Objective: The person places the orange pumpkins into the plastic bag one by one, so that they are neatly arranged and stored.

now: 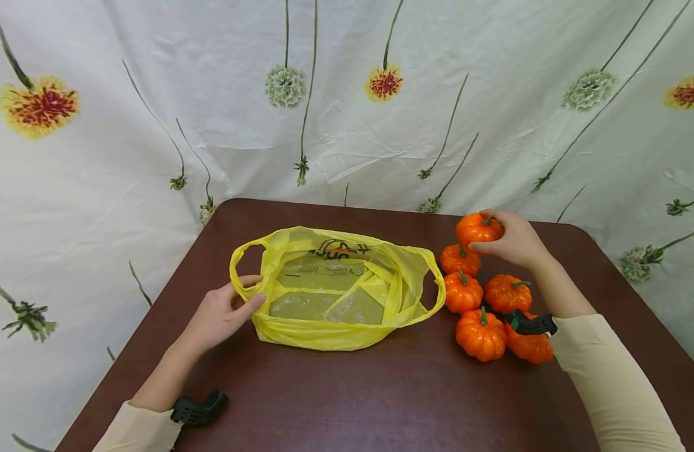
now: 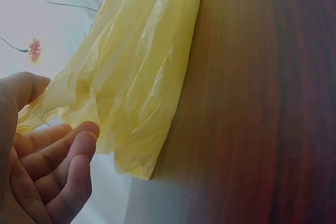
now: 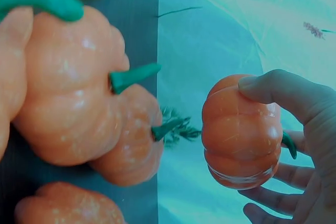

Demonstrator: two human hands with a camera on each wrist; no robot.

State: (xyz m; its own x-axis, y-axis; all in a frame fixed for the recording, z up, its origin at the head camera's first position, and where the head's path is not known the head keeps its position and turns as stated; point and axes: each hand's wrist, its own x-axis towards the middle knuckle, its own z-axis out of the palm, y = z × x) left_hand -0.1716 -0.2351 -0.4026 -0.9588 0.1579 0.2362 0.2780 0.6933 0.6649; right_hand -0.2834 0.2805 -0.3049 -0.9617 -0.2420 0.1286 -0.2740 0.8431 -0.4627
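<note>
A yellow plastic bag (image 1: pixel 324 336) lies on the table with its mouth spread wide and a loop handle at each end. My left hand (image 1: pixel 225 314) holds the bag's left handle; the left wrist view shows thumb and fingers at the thin yellow plastic (image 2: pixel 142 66). In my right hand (image 1: pixel 516 242) is a small orange pumpkin (image 1: pixel 478 230) with a green stem, raised above the others. The right wrist view shows that pumpkin (image 3: pixel 241 132) between the thumb and fingers. Several more pumpkins (image 1: pixel 481 336) sit together below it, right of the bag.
The dark brown table (image 1: pixel 336 395) carries the bag and pumpkins. Behind it hangs a white cloth (image 1: pixel 347 125) with printed flowers. A black band (image 1: pixel 200 408) is on the left wrist and another black band (image 1: pixel 532 323) on the right, over the pumpkins.
</note>
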